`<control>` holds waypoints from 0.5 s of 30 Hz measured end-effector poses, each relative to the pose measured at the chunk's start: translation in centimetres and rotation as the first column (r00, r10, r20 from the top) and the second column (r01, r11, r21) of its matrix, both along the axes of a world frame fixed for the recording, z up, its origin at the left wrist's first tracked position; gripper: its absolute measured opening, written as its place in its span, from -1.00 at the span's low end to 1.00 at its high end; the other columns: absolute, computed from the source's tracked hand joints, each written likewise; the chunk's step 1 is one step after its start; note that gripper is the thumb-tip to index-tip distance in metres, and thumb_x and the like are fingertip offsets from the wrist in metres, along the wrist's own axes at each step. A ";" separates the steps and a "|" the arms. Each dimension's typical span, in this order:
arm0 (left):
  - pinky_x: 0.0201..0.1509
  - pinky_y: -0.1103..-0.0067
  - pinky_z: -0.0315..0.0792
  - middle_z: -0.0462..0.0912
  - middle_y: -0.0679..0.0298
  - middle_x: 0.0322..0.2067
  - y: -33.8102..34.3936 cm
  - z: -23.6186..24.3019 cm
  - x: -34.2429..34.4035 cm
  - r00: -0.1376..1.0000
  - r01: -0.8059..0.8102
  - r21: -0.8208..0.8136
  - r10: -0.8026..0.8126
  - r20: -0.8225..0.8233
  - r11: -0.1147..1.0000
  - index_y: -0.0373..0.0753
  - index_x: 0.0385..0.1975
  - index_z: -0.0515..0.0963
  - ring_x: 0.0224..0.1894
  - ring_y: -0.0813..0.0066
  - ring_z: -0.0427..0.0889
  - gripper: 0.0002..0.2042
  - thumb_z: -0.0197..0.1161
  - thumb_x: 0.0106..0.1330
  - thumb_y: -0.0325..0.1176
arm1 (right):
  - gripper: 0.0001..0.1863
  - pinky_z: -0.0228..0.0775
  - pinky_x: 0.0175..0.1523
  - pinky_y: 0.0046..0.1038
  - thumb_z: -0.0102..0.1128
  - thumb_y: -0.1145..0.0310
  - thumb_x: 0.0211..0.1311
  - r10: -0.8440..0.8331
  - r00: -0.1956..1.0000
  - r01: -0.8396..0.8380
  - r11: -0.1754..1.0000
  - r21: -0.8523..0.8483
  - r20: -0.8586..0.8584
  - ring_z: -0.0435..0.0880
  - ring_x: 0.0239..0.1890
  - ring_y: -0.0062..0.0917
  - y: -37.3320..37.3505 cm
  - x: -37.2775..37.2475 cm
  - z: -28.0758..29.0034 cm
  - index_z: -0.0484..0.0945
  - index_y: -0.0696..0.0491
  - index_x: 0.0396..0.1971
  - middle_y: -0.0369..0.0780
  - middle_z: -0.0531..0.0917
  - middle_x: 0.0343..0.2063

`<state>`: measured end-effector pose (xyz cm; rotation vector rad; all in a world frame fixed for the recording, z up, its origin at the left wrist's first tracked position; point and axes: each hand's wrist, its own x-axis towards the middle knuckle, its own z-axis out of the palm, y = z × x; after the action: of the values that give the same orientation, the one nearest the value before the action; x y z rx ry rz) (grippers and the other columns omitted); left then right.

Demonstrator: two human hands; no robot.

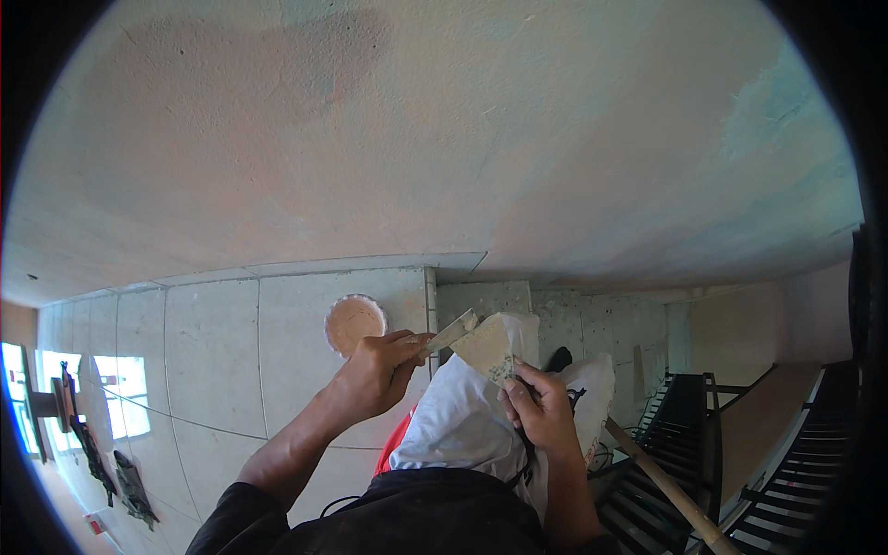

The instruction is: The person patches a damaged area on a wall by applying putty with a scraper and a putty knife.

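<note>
In my left hand (381, 368) is a narrow putty knife (451, 331), its fingers closed round the near end. A lump of pale putty clings to the blade's tip. My right hand (540, 403) grips a wider putty scraper (487, 350), thumb on its near edge. Beige putty coats most of that blade, with dark specks near the thumb. The two blades meet or nearly meet above my white trousers (458, 416). On the tiled floor left of my left hand stands a round tub (355, 322) of pinkish-beige putty with a smeared pale rim.
A patchy pink and greenish plastered wall (444, 139) rises ahead. Black slatted metal frames (661, 462) stand at the lower right, with a wooden pole (671, 486) slanting across. A thin cable (199, 419) crosses the tiles (296, 370), and dark cloth-like items (134, 488) show at left.
</note>
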<state>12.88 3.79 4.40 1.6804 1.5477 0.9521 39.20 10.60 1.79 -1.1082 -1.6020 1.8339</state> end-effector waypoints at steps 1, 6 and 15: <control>-0.25 0.33 0.55 0.65 -0.06 -0.35 -0.1 -0.1 0.0 1.000 -0.005 -0.002 0.005 0.000 1.000 -0.46 -0.02 0.57 -0.33 -0.04 0.68 -0.70 0.12 0.25 -0.68 | -0.65 0.28 -0.52 -0.65 0.05 0.48 0.45 -0.002 1.000 0.003 0.999 -0.039 0.023 0.42 -0.58 -0.76 -0.1 -0.3 0.2 0.48 0.30 0.15 -0.30 0.58 -0.48; -0.25 0.31 0.58 0.64 0.00 -0.29 -0.5 -2.0 1.2 0.968 -0.028 0.091 0.050 -0.246 0.995 -0.39 0.00 0.58 -0.33 -0.01 0.68 -0.66 0.16 0.19 -0.64 | -0.63 0.28 -0.53 -0.66 0.06 0.49 0.45 -0.036 0.997 0.044 0.993 -0.108 0.069 0.41 -0.60 -0.77 -0.8 -1.1 0.1 0.48 0.27 0.19 -0.32 0.57 -0.51; -0.27 0.35 0.59 0.57 0.11 -0.34 -0.8 -2.2 2.9 0.899 -0.024 0.111 0.070 -0.432 0.993 -0.31 0.04 0.55 -0.34 0.13 0.68 -0.60 0.18 0.16 -0.64 | -0.71 0.26 -0.55 -0.66 0.04 0.48 0.46 -0.039 0.995 0.053 0.988 -0.147 0.096 0.39 -0.63 -0.77 -0.8 -0.9 1.5 0.54 0.26 0.08 -0.34 0.54 -0.51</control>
<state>15.82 3.01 2.21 2.0406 1.8588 0.7169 38.32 9.76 3.26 -1.3020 -1.4958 1.9232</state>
